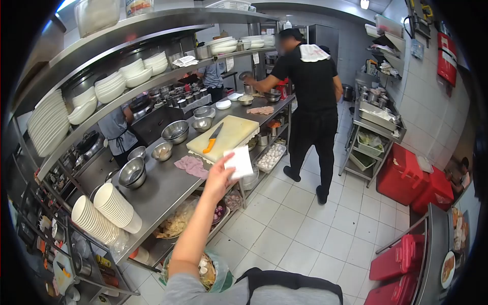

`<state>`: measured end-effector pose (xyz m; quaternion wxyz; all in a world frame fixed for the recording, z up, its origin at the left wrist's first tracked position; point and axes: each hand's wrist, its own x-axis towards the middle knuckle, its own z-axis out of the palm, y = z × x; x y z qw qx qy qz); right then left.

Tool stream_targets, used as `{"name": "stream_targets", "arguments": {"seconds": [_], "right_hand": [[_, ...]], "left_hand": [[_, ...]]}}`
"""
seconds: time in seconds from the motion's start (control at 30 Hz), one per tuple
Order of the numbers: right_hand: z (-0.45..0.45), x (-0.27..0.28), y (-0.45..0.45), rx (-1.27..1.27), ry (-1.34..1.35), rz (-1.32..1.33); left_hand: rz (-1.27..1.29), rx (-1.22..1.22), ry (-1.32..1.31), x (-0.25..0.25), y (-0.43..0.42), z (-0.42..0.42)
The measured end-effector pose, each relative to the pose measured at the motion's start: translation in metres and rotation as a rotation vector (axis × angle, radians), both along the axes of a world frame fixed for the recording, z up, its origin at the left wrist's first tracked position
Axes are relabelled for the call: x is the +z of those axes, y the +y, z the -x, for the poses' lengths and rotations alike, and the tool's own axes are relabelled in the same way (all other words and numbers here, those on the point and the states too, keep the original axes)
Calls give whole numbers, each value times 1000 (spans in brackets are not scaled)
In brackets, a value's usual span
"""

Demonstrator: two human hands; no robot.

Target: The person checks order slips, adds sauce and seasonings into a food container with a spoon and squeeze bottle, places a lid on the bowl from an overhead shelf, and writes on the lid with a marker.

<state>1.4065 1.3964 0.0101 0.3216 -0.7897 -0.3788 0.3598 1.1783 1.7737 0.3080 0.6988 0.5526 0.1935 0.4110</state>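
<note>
Stretched out ahead, my left hand is closed on a white paper, held up just in front of the near edge of a cutting board. An orange-handled knife lies on the board. Left of my hand, a pink cloth rests on the steel counter. Metal bowls stand farther left, and stacked paper cups are at the counter's near end. My right hand is out of view.
A person in black stands at the counter's far end. Other people work behind the shelf. A tray of eggs sits on the lower shelf. Red containers are at the right. A bin with a green liner stands below my arm.
</note>
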Motion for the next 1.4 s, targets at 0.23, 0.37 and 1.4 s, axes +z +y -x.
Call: {"name": "stream_targets", "arguments": {"seconds": [0.23,0.37,1.4], "right_hand": [[-41,9,134,-13,16,-53],[-55,5,182,-167,71,24],[87,-25,107,-1019,149,227]], "left_hand": [[-807,455,83,79,230,-100],[-940,619,-1,113,390,-166],[-972,1128,206,93,488,-235]]}}
